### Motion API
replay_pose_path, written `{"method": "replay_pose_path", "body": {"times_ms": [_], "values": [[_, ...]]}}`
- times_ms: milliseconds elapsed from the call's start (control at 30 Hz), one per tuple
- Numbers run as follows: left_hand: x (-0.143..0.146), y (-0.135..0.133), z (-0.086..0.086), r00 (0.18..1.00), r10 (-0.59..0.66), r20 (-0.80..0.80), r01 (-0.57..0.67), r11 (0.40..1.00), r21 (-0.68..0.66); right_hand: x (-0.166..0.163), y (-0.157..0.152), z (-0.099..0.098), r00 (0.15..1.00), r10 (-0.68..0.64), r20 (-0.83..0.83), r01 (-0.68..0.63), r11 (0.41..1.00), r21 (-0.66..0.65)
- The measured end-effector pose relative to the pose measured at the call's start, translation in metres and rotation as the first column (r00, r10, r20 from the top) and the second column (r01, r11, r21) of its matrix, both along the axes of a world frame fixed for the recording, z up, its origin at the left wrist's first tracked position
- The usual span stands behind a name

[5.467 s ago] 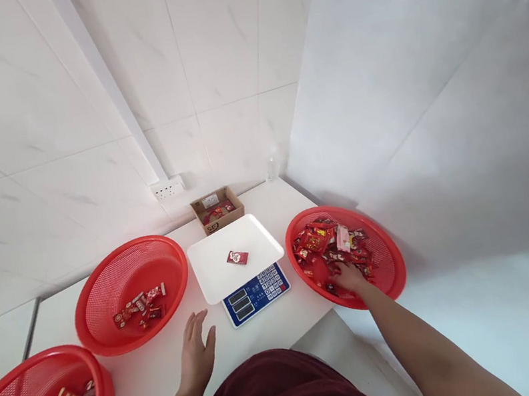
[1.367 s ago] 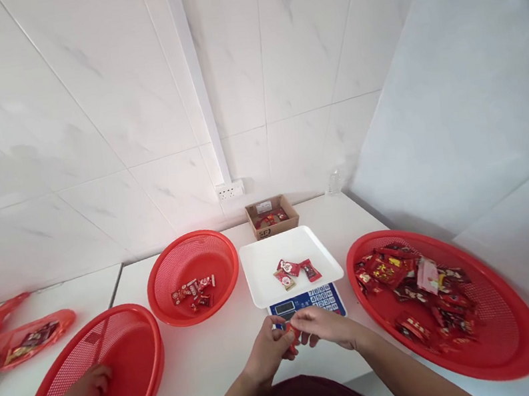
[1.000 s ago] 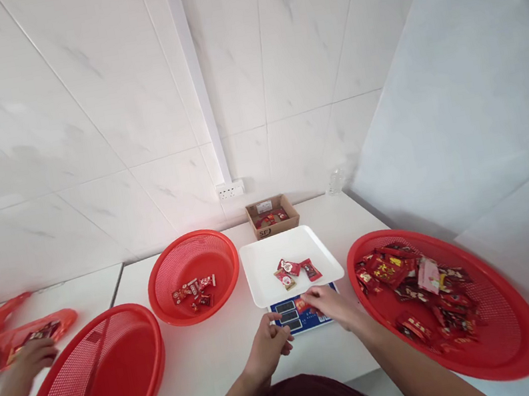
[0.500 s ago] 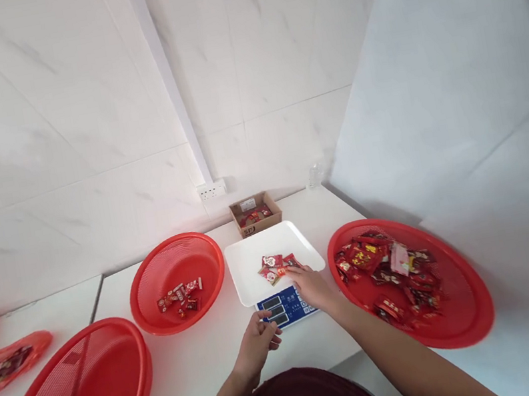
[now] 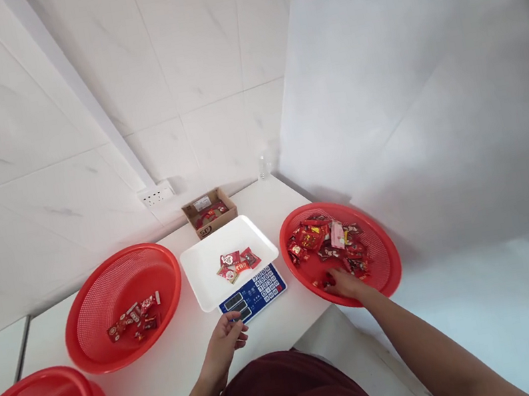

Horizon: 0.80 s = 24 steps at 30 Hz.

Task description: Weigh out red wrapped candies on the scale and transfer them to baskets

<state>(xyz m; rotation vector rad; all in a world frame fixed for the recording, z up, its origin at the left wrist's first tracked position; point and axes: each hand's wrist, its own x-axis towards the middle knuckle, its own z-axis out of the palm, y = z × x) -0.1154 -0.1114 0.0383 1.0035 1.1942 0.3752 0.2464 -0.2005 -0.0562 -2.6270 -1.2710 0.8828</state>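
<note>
right hand (image 5: 342,283) in right red basket (image 5: 386,269), fingers over candy packets (image 5: 326,245), grip unclear tbh, left hand (image 5: 225,340) loose, empty, by blue scale (image 5: 259,288), box (image 5: 206,230) says SF, white worktop (image 5: 173,382), tiled walls (image 5: 172,71)

The small red sweet packets (image 5: 328,241) are lying jumbled and overlapping in the round red mesh basket (image 5: 390,257), the nearest ones touching the fingertips of the right hand (image 5: 344,283). The blue-faced scale (image 5: 254,289) is sitting just beyond the left hand (image 5: 225,340), carrying a few more packets on its white tray (image 5: 203,272).
</note>
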Motion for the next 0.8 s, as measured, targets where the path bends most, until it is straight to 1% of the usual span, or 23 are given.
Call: {"method": "replay_pose_path", "body": {"times_ms": [100,200,367,467,533,667,800], "values": [[0.005,0.000,-0.003,0.999,-0.028,-0.017,0.027,1.000,-0.013,-0.011,0.010,-0.010,1.000,-0.004,-0.002,0.004,1.000,-0.003],[0.006,0.000,-0.009,0.999,-0.044,-0.026,0.044,0.999,-0.010,-0.017,0.028,-0.013,1.000,-0.019,-0.025,0.019,0.999,0.027],[0.004,0.000,-0.016,0.998,-0.021,-0.060,0.020,1.000,-0.004,-0.014,0.058,-0.007,0.997,-0.044,-0.063,0.053,0.987,0.149],[0.005,0.000,-0.014,0.997,-0.012,-0.078,0.010,1.000,-0.019,-0.019,0.075,-0.004,0.997,-0.016,-0.079,0.031,0.979,0.199],[0.006,-0.001,-0.012,0.997,-0.025,-0.071,0.023,0.999,-0.025,-0.025,0.084,-0.005,0.996,0.000,-0.092,0.018,0.980,0.197],[0.009,-0.001,-0.015,0.996,-0.009,-0.093,0.007,1.000,-0.025,-0.031,0.088,-0.009,0.990,-0.060,-0.131,0.081,0.983,0.163],[0.013,-0.004,-0.023,0.992,0.006,-0.124,-0.010,0.999,-0.031,-0.018,0.080,-0.012,0.976,-0.095,-0.194,0.132,0.974,0.186]]}}
